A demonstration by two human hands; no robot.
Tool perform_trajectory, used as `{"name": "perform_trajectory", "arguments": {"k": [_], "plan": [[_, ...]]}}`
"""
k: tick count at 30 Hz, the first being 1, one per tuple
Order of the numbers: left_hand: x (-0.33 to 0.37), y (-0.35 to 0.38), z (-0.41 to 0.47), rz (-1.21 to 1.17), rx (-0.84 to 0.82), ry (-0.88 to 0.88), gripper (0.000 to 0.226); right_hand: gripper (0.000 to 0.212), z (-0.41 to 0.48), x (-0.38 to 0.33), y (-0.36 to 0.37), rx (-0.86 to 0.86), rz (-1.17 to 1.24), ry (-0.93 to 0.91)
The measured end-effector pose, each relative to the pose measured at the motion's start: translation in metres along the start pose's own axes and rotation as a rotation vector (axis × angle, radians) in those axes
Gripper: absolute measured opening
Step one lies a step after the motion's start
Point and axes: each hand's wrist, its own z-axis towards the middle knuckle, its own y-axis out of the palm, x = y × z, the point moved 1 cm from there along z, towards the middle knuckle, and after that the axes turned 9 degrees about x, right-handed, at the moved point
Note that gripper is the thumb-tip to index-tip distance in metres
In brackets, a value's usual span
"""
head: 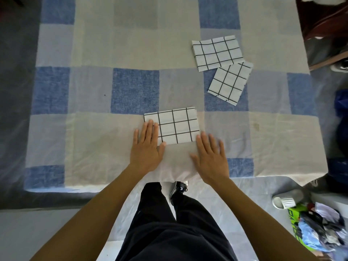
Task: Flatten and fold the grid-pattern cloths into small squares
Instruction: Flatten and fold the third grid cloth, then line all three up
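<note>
Two hands: the left hand (146, 147) lies flat, fingers straight, on the near-left corner of the nearest cloth. The right hand (210, 157) is flat with fingers spread on the checked cover (90, 140), just beside the cloth's near-right corner. Neither grasps anything.
Nearest grid-pattern cloth (177, 127): folded to a rectangle, mid-counter, just beyond the hands.
Handling: likely light, thin and limp; layers may slide or spring open unless pressed flat.
Hold: probably pinch the two corners of one short edge and carry it across, palm pinning the rest.
Far folded cloths: one (230, 81) to the right, another (216, 52) beyond it, meeting at a corner.
</note>
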Motion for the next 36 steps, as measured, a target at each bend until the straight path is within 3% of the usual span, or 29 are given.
{"name": "perform_trajectory", "arguments": {"k": [4,7,10,12,15,16,19,23,27,31,36], "plan": [[0.007,-0.008,-0.001,-0.006,0.04,0.0,0.069,0.07,-0.001,-0.019,-0.007,0.022,0.014,0.022],[0.02,-0.017,-0.009,-0.07,0.124,0.054,0.059,0.062,0.0,-0.05,-0.009,0.079,0.089,-0.131],[0.029,-0.01,-0.033,-0.082,0.169,0.173,0.049,0.065,-0.001,-0.076,-0.002,0.011,0.129,-0.216],[0.024,-0.004,-0.046,-0.046,0.111,0.135,0.051,0.07,0.0,-0.078,0.001,-0.004,0.16,-0.192],[0.011,0.001,-0.052,0.034,0.057,0.119,0.054,0.054,-0.002,-0.062,0.006,0.023,0.117,-0.188],[0.007,0.002,-0.053,0.05,0.052,0.118,0.055,0.058,-0.004,-0.053,0.008,0.031,0.109,-0.168],[-0.006,0.0,-0.057,0.089,0.057,0.075,0.057,0.069,-0.009,-0.026,0.005,0.064,0.096,-0.085],[-0.007,-0.004,-0.057,0.094,0.109,0.067,0.054,0.059,-0.008,-0.021,0.001,0.014,0.082,-0.078],[-0.012,-0.01,-0.033,0.07,0.312,0.229,0.035,0.053,-0.006,-0.027,-0.005,0.046,0.068,-0.017],[-0.03,-0.018,-0.008,0.119,0.376,0.468,0.009,0.047,0.0,-0.029,-0.012,0.089,0.126,-0.004],[-0.036,-0.02,0.001,0.192,0.399,0.584,0.009,0.039,0.008,-0.03,-0.014,0.154,0.179,0.01]]}}
